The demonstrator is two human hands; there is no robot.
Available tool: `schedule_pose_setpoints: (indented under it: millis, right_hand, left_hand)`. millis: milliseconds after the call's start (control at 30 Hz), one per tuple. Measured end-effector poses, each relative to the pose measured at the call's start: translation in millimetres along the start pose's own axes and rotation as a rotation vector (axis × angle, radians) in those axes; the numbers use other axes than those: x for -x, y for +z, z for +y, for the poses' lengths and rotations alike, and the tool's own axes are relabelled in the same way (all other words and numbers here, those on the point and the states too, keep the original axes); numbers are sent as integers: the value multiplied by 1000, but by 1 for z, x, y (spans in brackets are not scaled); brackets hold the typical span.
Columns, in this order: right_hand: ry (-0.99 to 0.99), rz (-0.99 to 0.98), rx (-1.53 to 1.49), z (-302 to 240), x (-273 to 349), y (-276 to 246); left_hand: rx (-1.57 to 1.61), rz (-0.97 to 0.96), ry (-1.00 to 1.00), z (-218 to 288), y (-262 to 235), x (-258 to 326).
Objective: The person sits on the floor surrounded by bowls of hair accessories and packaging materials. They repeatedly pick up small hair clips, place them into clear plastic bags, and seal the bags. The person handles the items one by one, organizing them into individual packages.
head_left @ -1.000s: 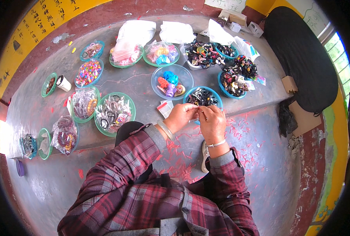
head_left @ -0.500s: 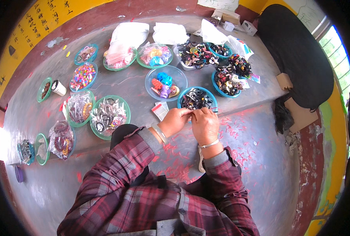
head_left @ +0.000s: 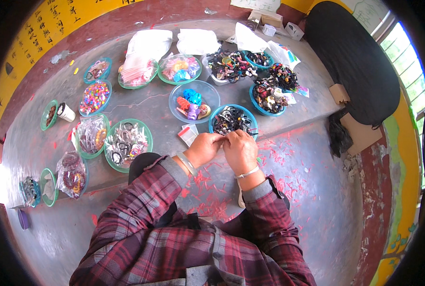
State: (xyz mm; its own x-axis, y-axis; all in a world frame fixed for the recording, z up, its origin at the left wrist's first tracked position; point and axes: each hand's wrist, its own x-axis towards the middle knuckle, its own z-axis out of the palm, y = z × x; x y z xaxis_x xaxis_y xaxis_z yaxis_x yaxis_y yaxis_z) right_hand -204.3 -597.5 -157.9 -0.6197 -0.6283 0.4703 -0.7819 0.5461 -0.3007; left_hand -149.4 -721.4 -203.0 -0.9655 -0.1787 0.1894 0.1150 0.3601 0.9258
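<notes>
Just in front of a blue bowl point(head_left: 254, 125) of dark hair ties point(head_left: 230, 119), my two hands meet with fingertips together. My left hand point(head_left: 204, 148), a bracelet on its wrist, is closed in a pinch. Its fingertips touch those of my right hand point(head_left: 241, 152), which is also closed, with fingers curled in. Whatever is between them is too small and too hidden to make out. Beside my left hand lies a small clear bag point(head_left: 187, 134) with a red strip. Behind it, a clear bowl point(head_left: 176, 114) holds bright scrunchie-like bundles.
Bowls of hair ties, beads and bagged pieces stand on the grey ledge, including a green bowl point(head_left: 149, 151) at left. White bags point(head_left: 196, 41) lie at the back. Red scraps point(head_left: 212, 208) litter the lower surface. A black padded shape point(head_left: 351, 62) leans at right.
The whole view has shifted slightly, so the bowls sit a little further left. Both hands stay pinched together; a thin red bit seen by my right fingers before no longer shows.
</notes>
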Motion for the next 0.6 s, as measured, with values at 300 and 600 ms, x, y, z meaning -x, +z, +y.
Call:
schedule_pose_setpoints:
  millis: [300,600]
  right_hand:
    - [-24,-107,54,5,2,4]
    - [-26,-68,63,4,3,5]
  left_hand:
    - [-16,-27,2,-1,0,0]
    - [-21,-27,-10,2,1,1]
